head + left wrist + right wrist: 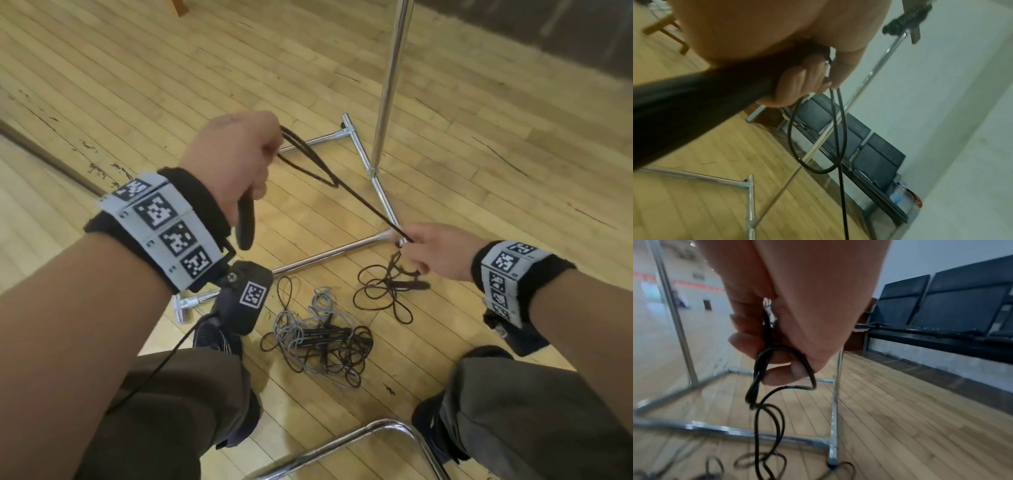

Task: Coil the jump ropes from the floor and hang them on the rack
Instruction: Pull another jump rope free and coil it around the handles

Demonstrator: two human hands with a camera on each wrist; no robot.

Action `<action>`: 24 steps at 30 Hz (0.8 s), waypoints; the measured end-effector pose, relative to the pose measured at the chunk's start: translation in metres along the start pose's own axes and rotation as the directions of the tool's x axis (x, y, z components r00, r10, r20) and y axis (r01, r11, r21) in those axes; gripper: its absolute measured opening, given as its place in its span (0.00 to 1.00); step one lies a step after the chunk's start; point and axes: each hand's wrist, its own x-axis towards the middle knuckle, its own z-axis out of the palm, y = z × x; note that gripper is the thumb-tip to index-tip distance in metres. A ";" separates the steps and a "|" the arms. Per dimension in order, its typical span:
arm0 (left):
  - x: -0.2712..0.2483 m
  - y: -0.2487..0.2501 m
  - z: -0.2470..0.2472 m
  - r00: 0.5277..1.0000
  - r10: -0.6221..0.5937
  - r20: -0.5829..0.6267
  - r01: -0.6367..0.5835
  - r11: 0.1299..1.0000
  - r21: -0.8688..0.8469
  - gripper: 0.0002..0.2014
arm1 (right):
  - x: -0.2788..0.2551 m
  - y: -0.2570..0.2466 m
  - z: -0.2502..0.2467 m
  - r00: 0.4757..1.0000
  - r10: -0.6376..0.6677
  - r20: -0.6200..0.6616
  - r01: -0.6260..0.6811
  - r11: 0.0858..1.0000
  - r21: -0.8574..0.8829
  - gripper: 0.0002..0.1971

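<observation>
My left hand (239, 161) grips the black handle (246, 222) of a black jump rope and holds a loop (308, 164) of its cord; the loop (818, 138) hangs from my fingers (797, 84) in the left wrist view. The cord runs taut down to my right hand (421, 246), which pinches it (764, 369) between thumb and fingers. Below that hand the rest of the rope (383, 294) lies loosely tangled on the floor with its second handle (411, 285). A pile of grey and black ropes (318, 339) lies between my knees. The chrome rack (388, 89) stands just beyond.
The rack's base bars (380, 192) lie on the wooden floor around the ropes. A chrome chair frame (359, 442) curves at the bottom edge. Dark bench seats (941, 308) line the wall. A coiled rope (900, 22) hangs on the rack's top bar.
</observation>
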 end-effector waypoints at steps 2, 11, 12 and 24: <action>0.005 -0.011 -0.002 0.994 -0.107 -0.034 0.105 0.993 -0.050 0.13 | 0.000 0.011 0.002 0.999 0.031 -0.022 -0.032 0.998 -0.045 0.12; -0.006 0.002 0.016 0.947 -0.063 0.315 -0.103 0.870 0.483 0.23 | -0.036 -0.057 -0.026 0.997 -0.072 -0.005 0.069 0.974 -0.214 0.13; -0.012 0.012 0.021 0.908 -0.011 0.419 -0.197 0.872 0.449 0.20 | -0.044 -0.068 -0.031 0.995 -0.101 -0.024 0.093 0.970 -0.224 0.12; -0.019 0.020 0.031 0.943 0.169 0.287 -0.249 0.931 0.267 0.15 | -0.055 -0.076 -0.025 0.947 -0.232 -0.223 0.246 0.969 0.035 0.11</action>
